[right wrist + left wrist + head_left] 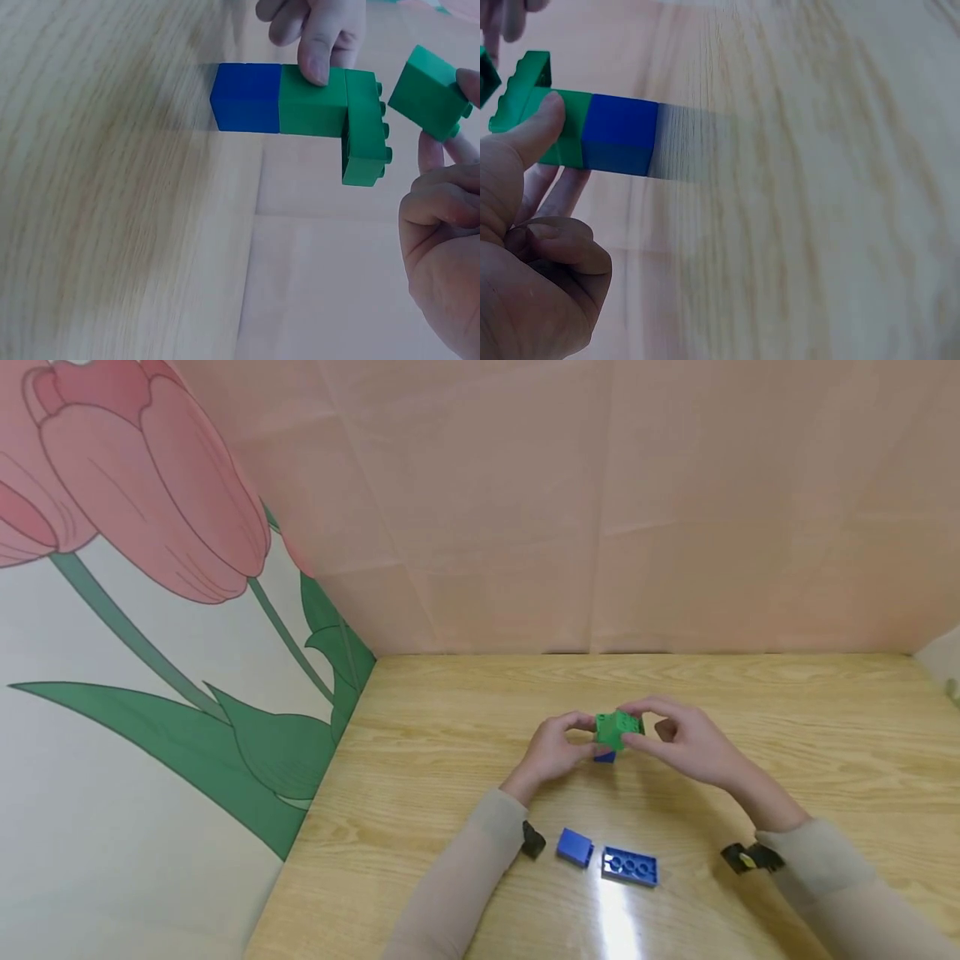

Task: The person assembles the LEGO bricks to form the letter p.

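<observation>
With thumb and fingers, my left hand (551, 747) grips a small brick tower standing on the table in the middle of the head view. A blue brick (246, 99) forms its base, a green brick (311, 114) sits on that, and a longer green brick (364, 124) with studs up overhangs at the top. My right hand (693, 743) pinches a separate green brick (427, 90) between thumb and fingertips. That brick is tilted and held just above the studs, with a gap in the right wrist view.
Nearer the body lie a blue brick (574, 847) on its side and a longer blue brick (630, 866) with its hollow underside up. A pink cloth (487, 527) hangs behind the wooden table (420, 793), and a tulip-print cloth (150, 635) hangs at the left.
</observation>
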`<control>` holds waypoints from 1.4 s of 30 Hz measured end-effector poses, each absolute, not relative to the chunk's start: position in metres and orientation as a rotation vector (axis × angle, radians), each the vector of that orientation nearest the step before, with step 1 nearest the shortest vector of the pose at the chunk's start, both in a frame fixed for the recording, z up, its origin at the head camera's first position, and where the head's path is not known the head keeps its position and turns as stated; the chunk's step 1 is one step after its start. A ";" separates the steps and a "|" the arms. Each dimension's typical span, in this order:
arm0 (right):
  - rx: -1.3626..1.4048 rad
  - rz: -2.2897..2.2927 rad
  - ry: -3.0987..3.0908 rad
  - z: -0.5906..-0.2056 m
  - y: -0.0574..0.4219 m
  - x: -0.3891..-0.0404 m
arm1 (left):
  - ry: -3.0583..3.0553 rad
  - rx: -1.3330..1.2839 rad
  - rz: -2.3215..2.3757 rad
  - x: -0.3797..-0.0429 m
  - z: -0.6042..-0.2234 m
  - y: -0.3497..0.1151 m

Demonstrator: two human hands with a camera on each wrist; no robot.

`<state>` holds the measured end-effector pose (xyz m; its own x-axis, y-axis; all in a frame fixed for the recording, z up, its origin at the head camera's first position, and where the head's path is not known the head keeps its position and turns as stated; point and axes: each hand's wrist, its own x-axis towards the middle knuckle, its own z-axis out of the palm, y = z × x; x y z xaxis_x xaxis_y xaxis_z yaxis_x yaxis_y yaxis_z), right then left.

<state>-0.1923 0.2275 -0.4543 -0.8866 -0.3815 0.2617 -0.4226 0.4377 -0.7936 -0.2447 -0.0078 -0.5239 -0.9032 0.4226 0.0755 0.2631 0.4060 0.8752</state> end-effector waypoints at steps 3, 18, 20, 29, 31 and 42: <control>0.727 1.449 -2.618 -0.454 0.227 -0.196 | 2.494 0.611 1.509 -0.245 -0.525 -0.007; 0.585 1.497 -2.642 -0.454 0.226 -0.209 | 2.478 0.585 1.522 -0.242 -0.524 -0.005; 0.582 1.479 -2.641 -0.454 0.226 -0.210 | 2.479 0.583 1.524 -0.242 -0.525 -0.005; 0.668 1.425 -2.604 -0.456 0.223 -0.214 | 2.490 0.569 1.512 -0.242 -0.524 -0.004; 0.667 1.440 -2.592 -0.458 0.222 -0.215 | 2.492 0.567 1.508 -0.242 -0.524 -0.004; 0.642 1.497 -2.582 -0.459 0.217 -0.215 | 2.496 0.572 1.496 -0.241 -0.525 -0.006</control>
<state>-0.2147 0.2170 -0.4590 -0.9076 -0.3117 0.2812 -0.3989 0.4318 -0.8090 -0.2408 -0.0055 -0.5247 -0.9106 0.4108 0.0453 0.2337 0.4213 0.8763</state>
